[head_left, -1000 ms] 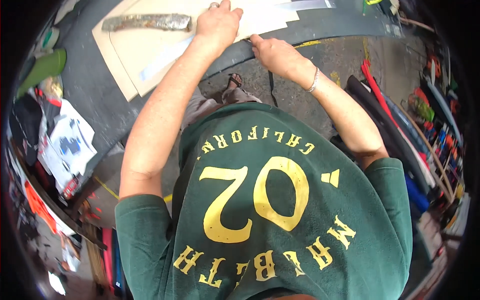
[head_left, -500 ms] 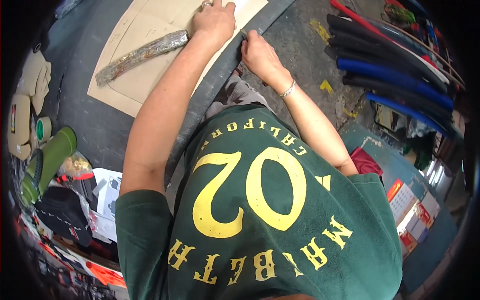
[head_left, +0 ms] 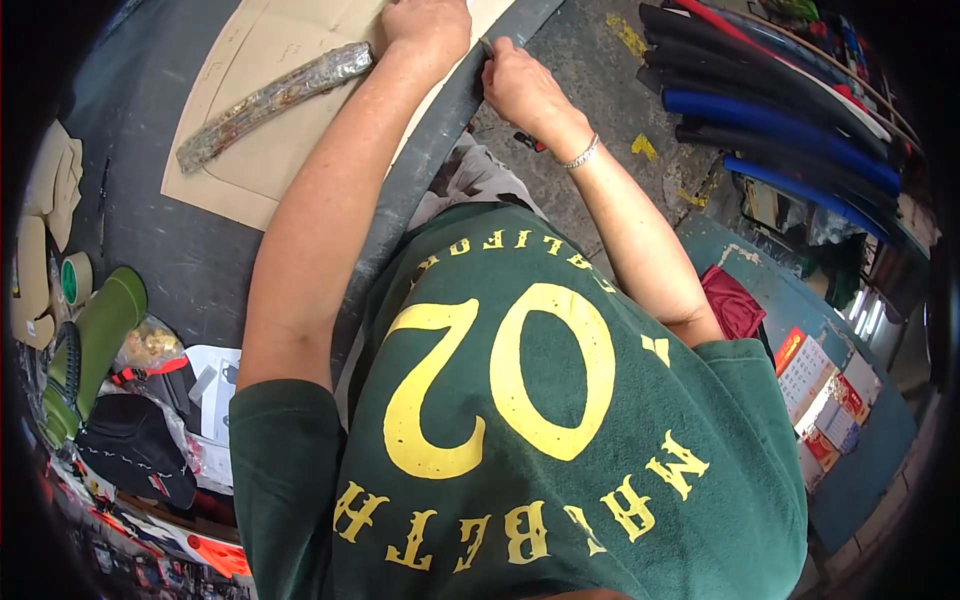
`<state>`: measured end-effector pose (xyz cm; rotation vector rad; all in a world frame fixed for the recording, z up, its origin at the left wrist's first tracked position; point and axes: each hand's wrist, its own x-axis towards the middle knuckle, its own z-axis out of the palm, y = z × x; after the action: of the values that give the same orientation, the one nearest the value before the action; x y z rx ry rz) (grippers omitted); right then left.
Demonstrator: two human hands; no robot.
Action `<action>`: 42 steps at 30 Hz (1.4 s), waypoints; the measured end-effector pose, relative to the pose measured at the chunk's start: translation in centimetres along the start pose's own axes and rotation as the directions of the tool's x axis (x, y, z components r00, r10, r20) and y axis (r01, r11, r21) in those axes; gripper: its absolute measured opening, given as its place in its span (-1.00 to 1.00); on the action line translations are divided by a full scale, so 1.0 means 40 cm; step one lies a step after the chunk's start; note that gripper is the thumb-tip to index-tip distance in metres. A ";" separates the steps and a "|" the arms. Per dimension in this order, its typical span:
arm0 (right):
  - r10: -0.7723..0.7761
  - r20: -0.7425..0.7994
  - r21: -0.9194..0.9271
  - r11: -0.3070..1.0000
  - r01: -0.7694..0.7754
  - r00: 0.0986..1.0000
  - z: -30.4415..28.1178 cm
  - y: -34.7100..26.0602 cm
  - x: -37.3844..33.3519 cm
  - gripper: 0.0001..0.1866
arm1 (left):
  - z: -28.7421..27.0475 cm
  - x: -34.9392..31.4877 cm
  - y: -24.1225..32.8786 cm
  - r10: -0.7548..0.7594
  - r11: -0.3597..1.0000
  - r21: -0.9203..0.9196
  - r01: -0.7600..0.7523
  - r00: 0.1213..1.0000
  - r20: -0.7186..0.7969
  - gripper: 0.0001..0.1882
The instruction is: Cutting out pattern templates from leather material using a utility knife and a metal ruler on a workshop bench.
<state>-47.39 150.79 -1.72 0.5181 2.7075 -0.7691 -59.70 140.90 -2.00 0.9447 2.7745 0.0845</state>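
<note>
- Left hand (head_left: 428, 32) of mine lies back-up over the tan sheet (head_left: 300, 38), near its right-hand edge; the fingers run out past the top of the view, so I cannot tell whether they grip anything or only press down.
- With my right hand (head_left: 525, 92) I pinch a small grey thing (head_left: 487, 46) between thumb and curled fingers; just its tip shows, too little for me to tell what it is. This hand is beside the table's near edge, apart from my left, and a silver bracelet (head_left: 581, 152) circles the wrist.
- Flat on the dark grey table (head_left: 150, 215), the tan sheet has thin drawn lines on it and passes beneath my left forearm.
- On the sheet, to the left of that forearm, a long bar (head_left: 277, 104) in shiny wrapping lies slantwise, its upper end close to my wrist.
- Off to my left I have a roll of tape (head_left: 75, 278), a green cylindrical thing (head_left: 108, 325) and some cut tan pieces (head_left: 62, 185).
- To my right, blue and black tubes (head_left: 780, 127) lie in a bundle; nearer me, a dark red cloth (head_left: 733, 302) rests by a blue-green surface (head_left: 730, 250).
</note>
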 end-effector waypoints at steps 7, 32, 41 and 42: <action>0.071 0.164 0.016 0.997 -0.075 0.984 0.033 0.020 0.006 -0.73 | 0.051 -0.018 0.000 0.000 1.000 -0.017 -0.001 1.000 -0.029 -0.73; 0.020 -0.093 -0.025 0.999 -0.022 0.996 -0.002 0.038 0.041 -0.69 | 0.058 -0.071 -0.076 0.319 0.939 -0.054 -0.340 0.919 -0.232 -0.54; 0.019 -0.010 -0.077 0.997 -0.020 1.000 -0.024 0.043 0.054 -0.71 | 0.018 -0.078 -0.062 0.314 0.949 0.022 -0.314 0.941 -0.123 -0.54; 0.013 -0.008 -0.076 0.997 -0.014 1.000 -0.019 0.044 0.056 -0.71 | 0.035 -0.082 -0.079 0.353 0.906 -0.119 -0.406 0.881 -0.314 -0.55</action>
<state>-48.79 153.19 -2.68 0.5219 2.7251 -0.6593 -58.75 136.37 -3.16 1.5213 2.7153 0.5695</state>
